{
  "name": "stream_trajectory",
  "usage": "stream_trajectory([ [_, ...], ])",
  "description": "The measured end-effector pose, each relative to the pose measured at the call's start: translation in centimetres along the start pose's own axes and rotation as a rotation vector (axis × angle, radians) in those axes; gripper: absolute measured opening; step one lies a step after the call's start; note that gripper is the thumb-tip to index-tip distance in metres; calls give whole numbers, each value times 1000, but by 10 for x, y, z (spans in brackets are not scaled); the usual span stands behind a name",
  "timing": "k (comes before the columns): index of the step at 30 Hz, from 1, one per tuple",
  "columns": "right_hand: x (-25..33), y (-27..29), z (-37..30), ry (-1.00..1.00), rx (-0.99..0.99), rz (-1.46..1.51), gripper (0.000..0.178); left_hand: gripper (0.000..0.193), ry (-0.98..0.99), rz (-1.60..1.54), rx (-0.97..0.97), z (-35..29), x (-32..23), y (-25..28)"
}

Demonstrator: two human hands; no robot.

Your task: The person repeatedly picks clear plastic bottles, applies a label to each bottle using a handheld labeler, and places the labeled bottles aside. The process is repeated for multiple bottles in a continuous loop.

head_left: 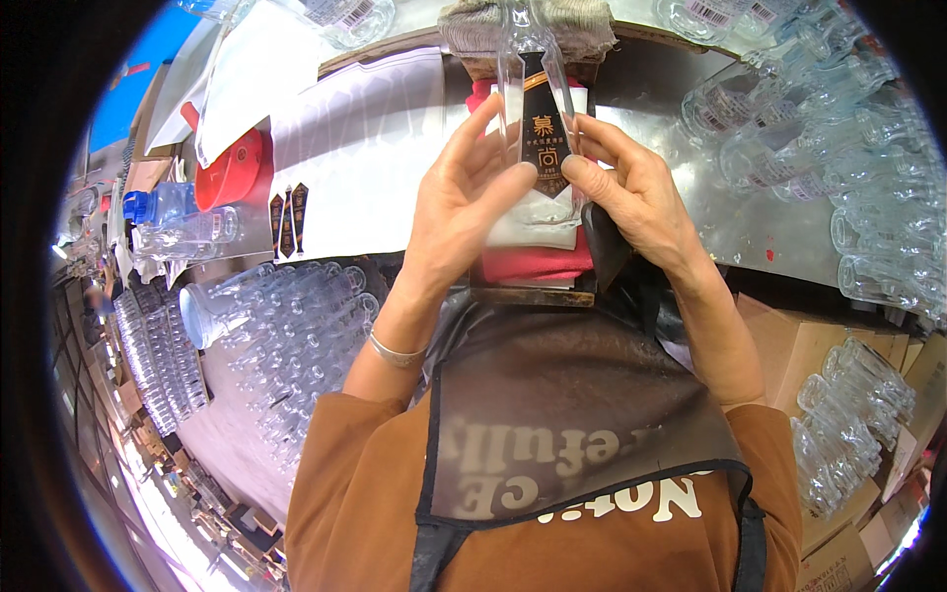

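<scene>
Bottle [513, 109]: lies on its back over a white pad [543, 235] and a red cloth [533, 264], straight in front of the body, with neck pointing away across a beige cloth [466, 32]. Clear glass, with a dark, pointed label [544, 148] bearing gold writing along its upper face.

Left hand [456, 197]: beside the bottle, half open and slightly blurred, with thumb spread from forefinger and thumb tip near the label's left edge. Cannot tell whether pressing on the glass. Right hand [639, 192]: on the other side, also partly open, with thumb at the label's lower right and fingertips beside the glass. Not wrapped around the bottle on either side.

To the left on the metal desk [735, 227]: a white sheet [365, 148] with three dark labels [287, 220] near its lower left corner, and a red tub [237, 173]. To the right: many clear bottles [779, 128], lying piled. Lower left: more bottles [296, 335], closely packed. Lower right: others beside a carton [774, 335].
</scene>
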State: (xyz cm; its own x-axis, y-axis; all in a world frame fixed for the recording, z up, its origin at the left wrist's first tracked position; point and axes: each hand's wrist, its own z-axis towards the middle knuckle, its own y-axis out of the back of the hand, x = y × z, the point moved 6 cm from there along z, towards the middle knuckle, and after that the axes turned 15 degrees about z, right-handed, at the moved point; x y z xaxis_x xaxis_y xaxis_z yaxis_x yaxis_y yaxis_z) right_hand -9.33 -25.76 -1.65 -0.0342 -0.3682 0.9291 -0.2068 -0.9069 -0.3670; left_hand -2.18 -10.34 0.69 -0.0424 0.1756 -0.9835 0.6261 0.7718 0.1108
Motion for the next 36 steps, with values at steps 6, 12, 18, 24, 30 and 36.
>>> stream_trajectory([
  [6, 0, 0, 1, 2, -9, -33, 59, 69, -4, 18, -3, 1, -1, 0],
  [12, 1, -1, 1, 12, -15, -39, 59, 68, 1, 11, -3, 1, -1, 1],
  [18, 1, -1, 0, -2, -20, -25, 59, 68, -8, 5, -2, 1, 0, 1],
  [24, -3, 1, 1, -9, 2, 32, 57, 69, -23, 10, -10, 2, 3, 1],
  [30, -8, 36, 10, -107, -106, 291, 38, 69, -49, 87, -54, 2, 9, 3],
  [36, 32, 40, 21, 91, -224, 300, 29, 70, -92, 123, -91, -1, 11, 2],
])
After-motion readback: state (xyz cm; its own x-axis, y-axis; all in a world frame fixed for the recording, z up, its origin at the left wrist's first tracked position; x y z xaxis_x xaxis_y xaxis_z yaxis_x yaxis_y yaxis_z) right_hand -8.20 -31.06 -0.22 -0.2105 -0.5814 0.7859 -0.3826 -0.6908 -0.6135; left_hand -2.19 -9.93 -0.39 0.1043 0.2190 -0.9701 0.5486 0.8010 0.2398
